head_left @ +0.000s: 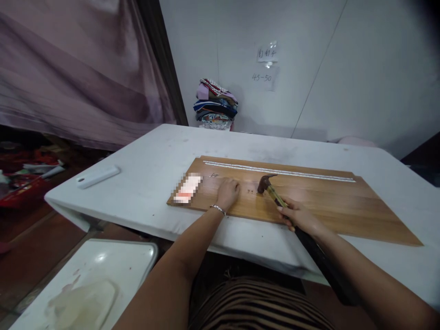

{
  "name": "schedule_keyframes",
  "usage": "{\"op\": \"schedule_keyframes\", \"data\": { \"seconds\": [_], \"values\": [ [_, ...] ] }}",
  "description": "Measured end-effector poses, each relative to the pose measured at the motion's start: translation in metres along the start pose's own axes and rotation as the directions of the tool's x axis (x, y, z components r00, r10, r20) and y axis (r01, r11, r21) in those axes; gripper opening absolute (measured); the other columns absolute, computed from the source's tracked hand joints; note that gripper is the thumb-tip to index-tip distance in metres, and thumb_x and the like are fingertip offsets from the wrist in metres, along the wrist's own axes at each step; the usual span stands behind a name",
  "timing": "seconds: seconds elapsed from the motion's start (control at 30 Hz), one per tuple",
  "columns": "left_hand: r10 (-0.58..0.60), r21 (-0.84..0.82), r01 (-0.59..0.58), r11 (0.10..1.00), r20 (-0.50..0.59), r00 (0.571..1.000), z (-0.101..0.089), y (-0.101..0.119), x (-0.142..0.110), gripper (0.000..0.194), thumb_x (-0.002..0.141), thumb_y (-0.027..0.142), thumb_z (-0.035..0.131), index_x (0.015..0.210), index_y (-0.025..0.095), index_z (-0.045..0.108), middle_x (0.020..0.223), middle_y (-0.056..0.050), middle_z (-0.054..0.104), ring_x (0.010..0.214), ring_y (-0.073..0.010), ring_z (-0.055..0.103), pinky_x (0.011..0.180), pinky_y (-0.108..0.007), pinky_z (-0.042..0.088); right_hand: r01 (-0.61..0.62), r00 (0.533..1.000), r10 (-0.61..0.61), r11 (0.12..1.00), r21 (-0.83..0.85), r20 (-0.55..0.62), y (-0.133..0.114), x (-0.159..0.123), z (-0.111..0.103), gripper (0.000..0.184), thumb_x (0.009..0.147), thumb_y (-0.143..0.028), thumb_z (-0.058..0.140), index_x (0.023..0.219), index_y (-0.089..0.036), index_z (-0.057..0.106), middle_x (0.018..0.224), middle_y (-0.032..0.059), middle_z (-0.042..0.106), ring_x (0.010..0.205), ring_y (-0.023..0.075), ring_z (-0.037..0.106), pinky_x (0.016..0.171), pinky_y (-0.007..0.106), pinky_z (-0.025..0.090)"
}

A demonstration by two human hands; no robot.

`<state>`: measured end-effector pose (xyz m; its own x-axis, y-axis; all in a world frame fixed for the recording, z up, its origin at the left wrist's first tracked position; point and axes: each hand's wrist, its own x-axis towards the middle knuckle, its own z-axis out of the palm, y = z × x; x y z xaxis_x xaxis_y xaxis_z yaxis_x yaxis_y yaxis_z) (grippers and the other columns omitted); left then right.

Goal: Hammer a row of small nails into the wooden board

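Note:
My right hand (294, 215) is wrapped around the handle of a claw hammer (271, 191). Its dark metal head is low over a wooden board (319, 199), near a few small nails (250, 191) that seem to stand in the wood. Whether the head touches a nail, I cannot tell. My left hand (228, 191), with a bracelet at the wrist, rests on the board left of those nails, fingers loosely bent and nothing visible in them. Beyond its knuckles lie some loose nails (213, 175).
A pixelated flat object (187, 189) lies on the board's left end. Two pale marked strips (278, 171) run along its far side. The white-covered table (137, 183) also holds a white bar-shaped object (98, 177). Folded cloths (216, 104) are stacked behind, and a white stool (134, 250) stands lower left.

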<state>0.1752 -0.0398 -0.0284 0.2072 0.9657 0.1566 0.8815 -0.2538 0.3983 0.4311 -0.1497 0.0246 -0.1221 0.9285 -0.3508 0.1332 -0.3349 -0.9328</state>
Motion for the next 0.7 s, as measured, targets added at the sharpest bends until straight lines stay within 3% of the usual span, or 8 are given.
{"op": "schedule_keyframes", "data": {
  "seconds": [0.5, 0.7],
  "values": [
    [-0.013, -0.023, 0.013, 1.0, -0.005, 1.0, 0.0001, -0.0009, 0.0026, 0.026, 0.101, 0.018, 0.053, 0.097, 0.018, 0.078, 0.112, -0.014, 0.075, 0.112, -0.0271, 0.067, 0.099, -0.038, 0.051, 0.021, 1.0, -0.021, 1.0, -0.011, 0.011, 0.0016, 0.0008, -0.0018, 0.073, 0.071, -0.044, 0.079, 0.138, -0.018, 0.064, 0.063, -0.0076, 0.054, 0.042, 0.0093, 0.042, 0.036, 0.022, 0.033],
    [0.001, -0.04, -0.001, 0.999, 0.001, 1.0, 0.0004, -0.0035, 0.0039, 0.026, 0.101, 0.019, 0.053, 0.098, 0.018, 0.078, 0.109, -0.014, 0.076, 0.11, -0.0273, 0.067, 0.099, -0.038, 0.051, 0.021, 1.0, -0.021, 1.0, -0.011, 0.006, -0.0027, 0.0002, 0.001, 0.061, 0.068, -0.044, 0.079, 0.122, -0.018, 0.065, 0.063, -0.0083, 0.053, 0.043, 0.0088, 0.043, 0.036, 0.022, 0.034]
  ]
}}
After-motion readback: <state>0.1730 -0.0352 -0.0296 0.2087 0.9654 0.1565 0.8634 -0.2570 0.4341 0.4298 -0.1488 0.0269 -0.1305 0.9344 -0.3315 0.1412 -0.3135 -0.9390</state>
